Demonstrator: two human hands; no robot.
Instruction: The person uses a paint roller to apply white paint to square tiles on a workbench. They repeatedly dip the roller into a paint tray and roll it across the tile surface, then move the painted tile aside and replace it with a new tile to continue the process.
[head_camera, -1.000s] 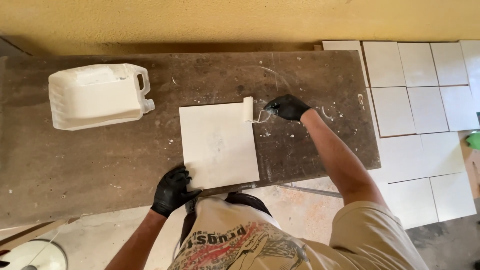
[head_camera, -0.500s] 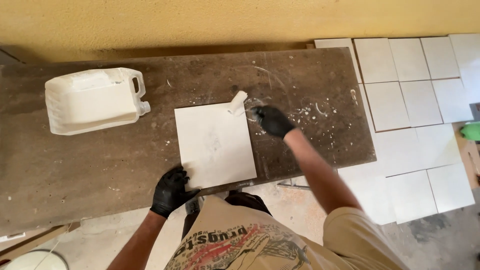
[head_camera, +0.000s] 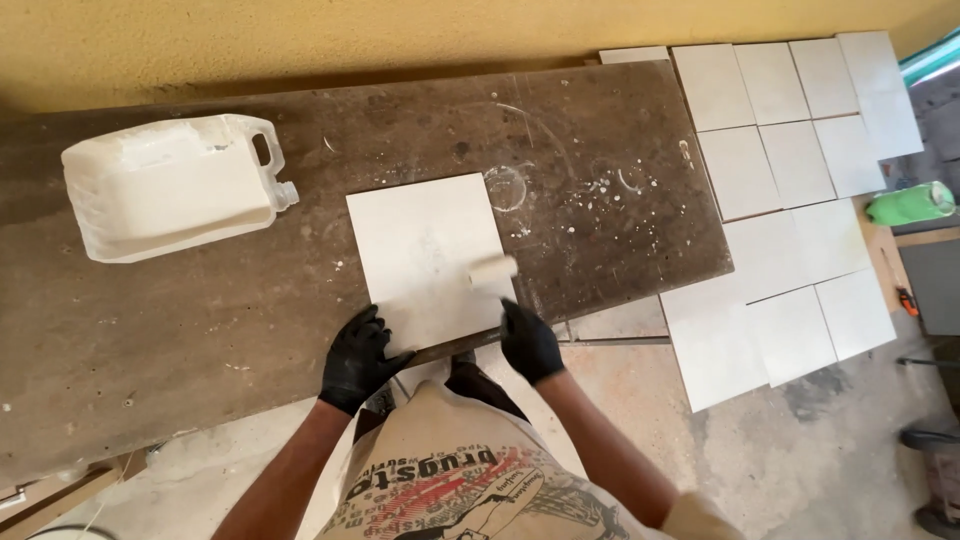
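While closed around the roller (head_camera: 493, 272) handle, right hand (head_camera: 529, 343); left hand (head_camera: 356, 360) spread, fingers pressing tile (head_camera: 425, 250) on bench (head_camera: 200, 320)

Right hand (head_camera: 530, 342) in black glove holds small paint roller (head_camera: 493, 272) on square white tile (head_camera: 432, 258); left hand (head_camera: 356, 358) pins tile's near edge to brown tabletop (head_camera: 200, 320).

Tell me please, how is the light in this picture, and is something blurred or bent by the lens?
Head view: soft, even light, no hard shadows and no strong glare on the white tile. The small roller in the right hand looks slightly smeared; the left hand on the tile's near corner is sharp. The workbench edges bow a little, a wide-lens effect.
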